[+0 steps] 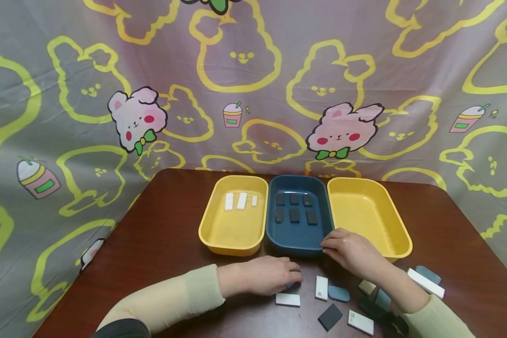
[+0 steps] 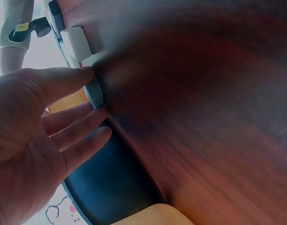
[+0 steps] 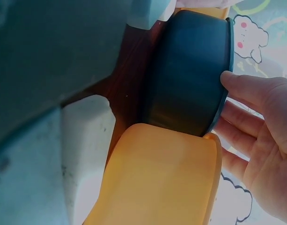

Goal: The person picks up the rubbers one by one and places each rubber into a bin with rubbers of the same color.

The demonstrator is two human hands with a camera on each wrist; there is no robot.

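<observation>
One blue-gray block (image 2: 94, 93) sits at the fingertips of the left hand (image 1: 264, 274), pinched with the thumb on one side and fingers on the other, the gap between them only about as wide as the block. Whether it touches the desk (image 1: 173, 225) or hangs just above cannot be told. It is in front of the dark blue tray (image 1: 293, 237), with a narrow strip of wood between it and the tray's near wall.

On the near side, a white block (image 1: 288, 300) lies just beside the hand; to the right stand another white block (image 1: 321, 288) and a second blue-gray piece (image 1: 339, 294) close against it, so sideways room that way is tight.

The right hand (image 1: 350, 249) grips the dark blue tray's rim near its front right corner, thumb on the outer wall and fingers over the edge. Below its forearm, more blocks (image 1: 361, 322) crowd together.

Six dark blocks (image 1: 294, 216) fill two rows towards the tray's far end, leaving bare floor along the front. A yellow tray (image 1: 232, 232) stands close on the left, three white blocks (image 1: 241, 201) inside; another yellow tray (image 1: 365, 211) adjoins on the right. Broad desk surface stretches to both side edges, while the back edge runs just behind the trays, before a patterned curtain (image 1: 245, 94).
</observation>
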